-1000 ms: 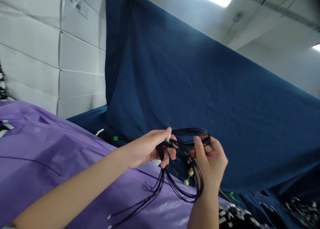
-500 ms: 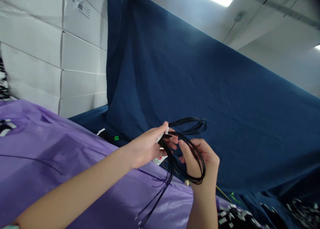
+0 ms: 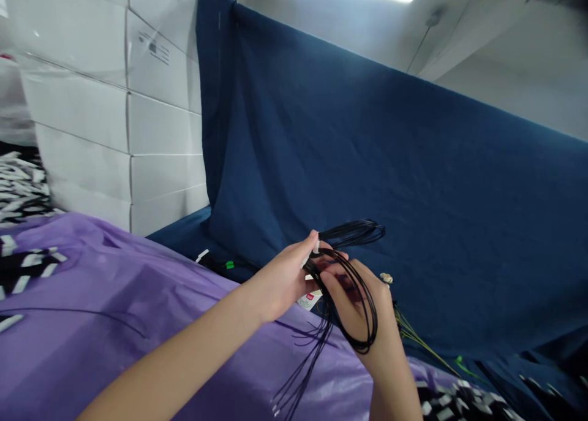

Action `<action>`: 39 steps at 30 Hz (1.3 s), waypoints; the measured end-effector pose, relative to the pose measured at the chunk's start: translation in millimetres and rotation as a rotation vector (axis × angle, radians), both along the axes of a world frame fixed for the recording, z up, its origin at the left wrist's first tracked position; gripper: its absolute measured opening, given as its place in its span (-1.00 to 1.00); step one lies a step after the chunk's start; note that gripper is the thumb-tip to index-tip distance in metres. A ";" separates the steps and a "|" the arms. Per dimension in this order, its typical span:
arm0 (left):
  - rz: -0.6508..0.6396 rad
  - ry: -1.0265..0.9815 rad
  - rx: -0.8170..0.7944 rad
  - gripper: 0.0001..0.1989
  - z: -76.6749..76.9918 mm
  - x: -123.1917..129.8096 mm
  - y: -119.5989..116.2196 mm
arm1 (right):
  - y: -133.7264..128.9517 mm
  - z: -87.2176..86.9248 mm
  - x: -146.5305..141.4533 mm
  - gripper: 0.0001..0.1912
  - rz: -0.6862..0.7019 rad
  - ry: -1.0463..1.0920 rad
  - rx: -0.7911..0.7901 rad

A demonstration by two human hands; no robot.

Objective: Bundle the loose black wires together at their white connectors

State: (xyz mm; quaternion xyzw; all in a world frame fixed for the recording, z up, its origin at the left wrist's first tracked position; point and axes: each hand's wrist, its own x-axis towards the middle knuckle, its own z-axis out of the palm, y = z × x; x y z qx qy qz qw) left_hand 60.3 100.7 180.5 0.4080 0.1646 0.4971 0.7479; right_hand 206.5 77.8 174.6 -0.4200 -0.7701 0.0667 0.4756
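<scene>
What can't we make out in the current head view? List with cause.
All head view:
- Some fingertips of the right hand: behind its thumb and the black wires.
- Exact wire count: strands overlap, too thin.
- Full white label: partly behind the hands; print too small.
- Print on the white box: too small.
- Lower-right black-and-white pile: cut off by bottom edge.

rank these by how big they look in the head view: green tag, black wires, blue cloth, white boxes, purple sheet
1. blue cloth
2. white boxes and purple sheet, too close to rank
3. black wires
4. green tag
</scene>
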 end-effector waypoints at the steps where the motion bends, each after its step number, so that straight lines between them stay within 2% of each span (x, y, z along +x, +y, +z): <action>1: 0.003 0.005 0.001 -0.63 -0.3 0.0 0.6 | -0.1 -1.0 -1.0 -0.85 -0.002 0.001 -0.006; 5: 0.014 0.054 -0.005 -0.63 -1.4 0.4 5.4 | -0.8 -3.9 -5.5 -0.80 0.013 0.039 -0.043; 9: 0.057 0.102 -0.064 -0.63 0.2 -1.7 12.6 | 0.7 -1.6 -3.4 -0.86 0.149 0.176 -0.205; 11: 0.086 0.124 -0.087 -0.65 3.6 -5.6 15.3 | 1.0 2.6 2.5 -0.85 0.213 0.324 -0.343; 14: 0.101 0.136 -0.058 -0.68 11.0 -14.9 17.2 | -1.2 11.8 15.8 -0.78 0.210 0.718 -0.487; 17: 0.115 0.140 -0.004 -0.69 17.0 -24.5 17.2 | -5.9 21.1 30.1 -0.84 0.327 1.014 -0.435; 20: 0.100 0.165 0.049 -0.67 18.8 -30.1 16.6 | -8.9 25.7 40.4 -0.89 0.435 1.162 -0.309; 23: 0.041 0.169 0.086 -0.65 18.0 -31.4 15.9 | -6.6 24.5 41.4 -0.80 0.419 1.256 -0.161; 28: -0.021 0.141 0.071 -0.65 16.1 -29.7 13.3 | 0.9 23.0 27.8 -0.79 0.378 1.438 0.068; 32: -0.034 0.133 0.051 -0.64 16.0 -29.6 11.8 | -5.2 25.4 18.6 -0.74 0.418 1.452 0.132; 35: -0.027 0.135 0.026 -0.64 16.1 -31.3 12.0 | -14.9 23.8 11.8 -0.79 0.429 1.275 0.103; 37: -0.043 0.140 0.030 -0.63 16.0 -32.6 12.2 | -20.0 20.3 6.1 -0.88 0.305 1.079 0.161; 39: -0.067 0.164 0.057 -0.63 16.1 -33.5 11.7 | -23.5 16.5 0.1 -0.98 0.083 0.853 0.290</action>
